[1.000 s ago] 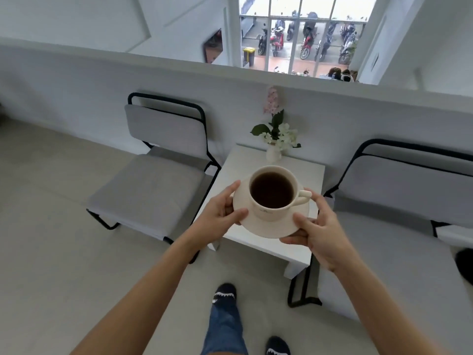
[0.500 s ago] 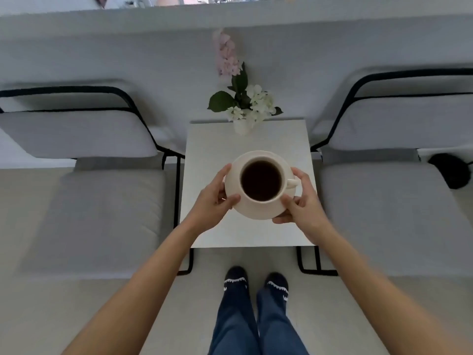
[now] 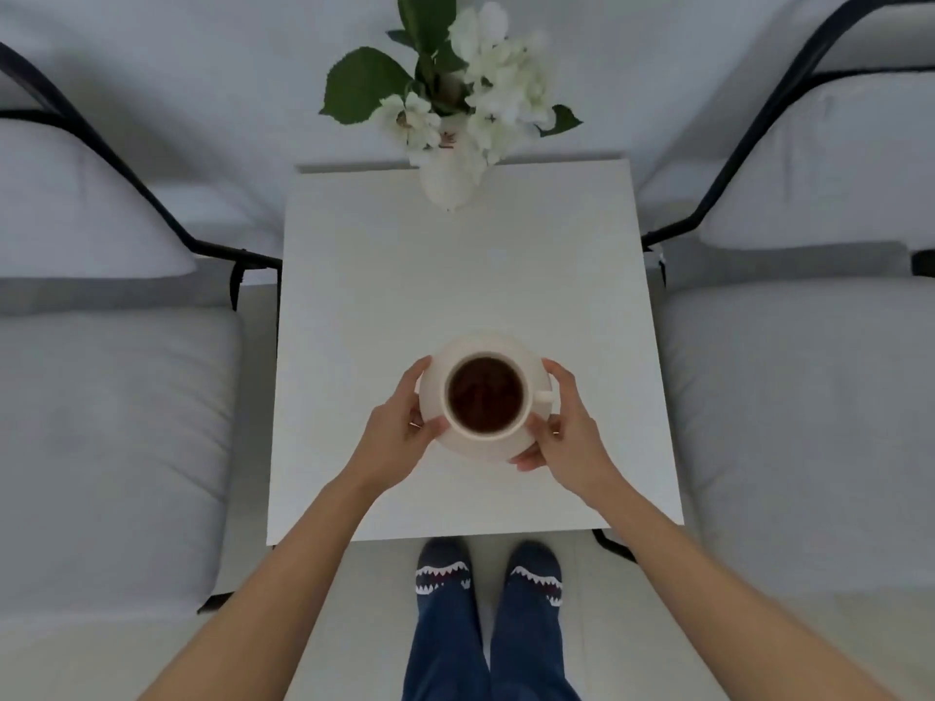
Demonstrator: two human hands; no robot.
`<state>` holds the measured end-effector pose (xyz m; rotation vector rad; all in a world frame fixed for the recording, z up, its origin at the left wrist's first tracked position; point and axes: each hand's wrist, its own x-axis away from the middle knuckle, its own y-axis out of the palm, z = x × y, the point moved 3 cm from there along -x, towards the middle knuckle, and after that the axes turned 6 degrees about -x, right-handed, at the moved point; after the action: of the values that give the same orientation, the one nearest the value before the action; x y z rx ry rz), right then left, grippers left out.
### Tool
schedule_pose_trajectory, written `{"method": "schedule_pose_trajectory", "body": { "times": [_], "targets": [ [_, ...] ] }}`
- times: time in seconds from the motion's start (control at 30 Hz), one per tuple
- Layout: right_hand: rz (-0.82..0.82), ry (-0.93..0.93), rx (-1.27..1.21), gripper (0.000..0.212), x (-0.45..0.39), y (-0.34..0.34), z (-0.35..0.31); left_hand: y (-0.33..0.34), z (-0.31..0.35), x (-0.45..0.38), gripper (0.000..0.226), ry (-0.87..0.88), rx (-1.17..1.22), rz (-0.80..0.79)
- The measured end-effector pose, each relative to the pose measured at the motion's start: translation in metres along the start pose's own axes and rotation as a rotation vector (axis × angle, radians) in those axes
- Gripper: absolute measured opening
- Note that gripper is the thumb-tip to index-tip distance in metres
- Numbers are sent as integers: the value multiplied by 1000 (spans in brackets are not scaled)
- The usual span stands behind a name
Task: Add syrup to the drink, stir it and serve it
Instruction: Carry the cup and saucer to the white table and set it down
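Left of frame: grey chair, not involved. My left hand grips the saucer on its left rim, thumb on the lower left edge beside the cup, fingers curled around the rim. Saucer sits lower centre of frame, over the near half of the white side table. I can't tell whether it's touching the top or just above it; no clear gap or shadow. Cup stands upright on the saucer, handle pointing frame-right toward my right hand, which clamps the right rim, fingers wrapping the far edge and thumb low. Both hands equally close, one per side, so the load's balanced.

Contents: cup filled fairly high with dark drink, surface looks level, no spill visible on the saucer. No spoon or syrup in view.

Judgement: serving step, nearly done. Next move is set down flat, then let go sideways without tilting. Vase of flowers at the table's far edge, well apart. Second chair at right.
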<state>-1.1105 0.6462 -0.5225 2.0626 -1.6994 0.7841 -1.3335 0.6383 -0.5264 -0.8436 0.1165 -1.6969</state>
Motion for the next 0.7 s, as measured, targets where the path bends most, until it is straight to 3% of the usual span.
{"method": "schedule_pose_trajectory", "body": {
  "times": [0.33, 0.7],
  "targets": [
    [-46, 4, 123, 60, -55, 10, 50, 38, -63, -35, 74, -83, -76, 37],
    [-43, 37, 257, 62, -66, 17, 45, 30, -54, -42, 74, -105, -209, 5]
  ]
}}
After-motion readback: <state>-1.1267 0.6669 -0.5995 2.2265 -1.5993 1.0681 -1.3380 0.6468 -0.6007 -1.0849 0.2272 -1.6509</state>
